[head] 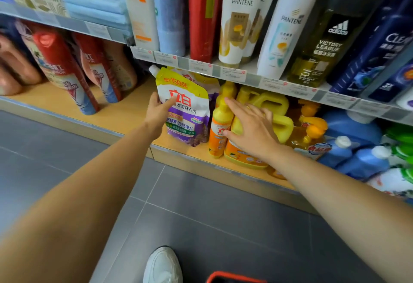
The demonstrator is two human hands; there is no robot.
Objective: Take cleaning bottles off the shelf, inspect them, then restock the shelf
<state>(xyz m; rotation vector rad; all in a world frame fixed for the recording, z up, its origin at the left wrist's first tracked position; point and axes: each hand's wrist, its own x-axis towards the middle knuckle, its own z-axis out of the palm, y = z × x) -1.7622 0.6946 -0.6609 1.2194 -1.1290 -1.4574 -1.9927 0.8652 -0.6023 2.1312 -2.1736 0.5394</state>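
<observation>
Bottles (366,162) crowd the bottom shelf (134,108): rigid yellow handled jug (285,127), soft glossy pouch (187,108), slim orange pump bottle (220,131). Right hand (252,131) lies on jug, fingers (237,106) spread wide; left hand (156,110) pinches pouch edge. Risk: floppy pouch may slump if released, tipping the narrow bottle.

Bright, even light; wide-angle bowing at edges, soft blur far left.
</observation>
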